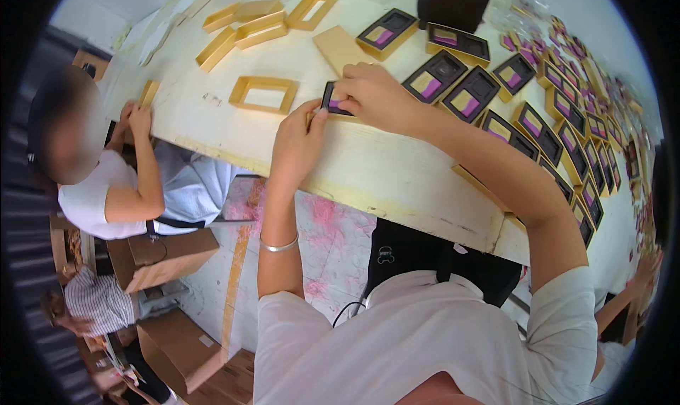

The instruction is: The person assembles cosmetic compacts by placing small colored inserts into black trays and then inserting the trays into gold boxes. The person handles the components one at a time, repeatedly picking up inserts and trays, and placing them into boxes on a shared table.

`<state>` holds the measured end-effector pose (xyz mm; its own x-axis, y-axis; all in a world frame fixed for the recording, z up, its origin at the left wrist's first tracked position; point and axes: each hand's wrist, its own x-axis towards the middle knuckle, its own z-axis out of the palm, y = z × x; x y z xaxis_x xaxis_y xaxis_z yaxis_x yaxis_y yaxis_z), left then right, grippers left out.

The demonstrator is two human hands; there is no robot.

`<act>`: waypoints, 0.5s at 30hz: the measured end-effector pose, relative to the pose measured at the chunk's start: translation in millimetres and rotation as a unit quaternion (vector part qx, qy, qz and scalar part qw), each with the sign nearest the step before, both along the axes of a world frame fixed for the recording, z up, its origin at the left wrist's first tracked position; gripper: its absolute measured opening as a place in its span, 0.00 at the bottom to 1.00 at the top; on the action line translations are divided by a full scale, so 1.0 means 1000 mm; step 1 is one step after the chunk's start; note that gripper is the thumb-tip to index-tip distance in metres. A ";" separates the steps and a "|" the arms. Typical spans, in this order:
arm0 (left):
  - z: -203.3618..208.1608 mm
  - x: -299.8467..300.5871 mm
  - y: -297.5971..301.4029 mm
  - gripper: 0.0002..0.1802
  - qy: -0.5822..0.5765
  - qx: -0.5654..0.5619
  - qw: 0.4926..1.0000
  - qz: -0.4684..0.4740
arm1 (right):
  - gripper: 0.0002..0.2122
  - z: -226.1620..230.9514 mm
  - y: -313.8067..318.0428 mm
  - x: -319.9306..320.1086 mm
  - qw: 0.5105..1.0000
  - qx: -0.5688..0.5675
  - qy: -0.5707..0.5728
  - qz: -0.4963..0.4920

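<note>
A gold box with a black tray insert (pixel 328 95) lies on the table edge in front of me, mostly covered by my hands. Its left end is held by my left hand (pixel 300 137), thumb and fingers closed around the side. Bent over the tray is my right hand (pixel 374 97), its fingertips pinched together at a purple piece (pixel 336 104) in the insert. Whatever lies between those fingertips is hidden. Just left is an empty gold box frame (pixel 263 94); beyond my right hand lies a flat gold lid or panel (pixel 338 49).
Many gold boxes with black trays and purple-and-cream packets (pixel 464 102) spread across the right side. More gold frames (pixel 312 9) lie at the back left, and a dark box (pixel 453 4) stands at the back. A co-worker (pixel 106 185) sits at left, near cardboard cartons (pixel 164 256).
</note>
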<state>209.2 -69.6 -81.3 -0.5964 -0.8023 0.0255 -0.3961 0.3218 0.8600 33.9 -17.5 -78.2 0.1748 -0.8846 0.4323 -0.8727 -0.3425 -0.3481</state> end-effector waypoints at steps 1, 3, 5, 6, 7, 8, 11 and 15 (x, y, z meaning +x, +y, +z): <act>0.004 -0.003 0.005 0.18 0.007 0.027 1.000 -0.006 | 0.02 -0.006 -0.003 0.000 1.000 -0.009 -0.011 -0.026; -0.007 -0.001 0.001 0.17 0.026 0.041 0.999 -0.003 | 0.03 -0.008 -0.011 0.001 0.997 0.025 -0.037 -0.055; 0.000 0.002 0.006 0.16 0.010 0.052 0.999 -0.009 | 0.03 -0.003 -0.013 0.003 0.990 0.127 -0.042 -0.045; 0.004 0.005 0.009 0.16 0.008 0.067 0.998 -0.004 | 0.03 0.002 -0.012 0.004 0.982 0.183 -0.033 -0.026; 0.007 0.005 0.011 0.16 0.006 0.084 0.996 -0.003 | 0.02 0.005 -0.005 0.002 0.984 0.172 -0.050 -0.022; 0.010 0.007 0.014 0.16 0.011 0.063 0.998 0.016 | 0.03 0.007 0.004 0.001 0.985 0.160 -0.066 -0.013; 0.022 0.006 0.023 0.14 0.089 0.007 0.994 0.062 | 0.07 0.032 0.047 -0.011 0.989 -0.002 -0.143 -0.031; 0.045 -0.023 0.050 0.11 0.158 0.092 0.979 -0.090 | 0.06 0.055 0.108 -0.047 0.983 -0.068 -0.170 -0.020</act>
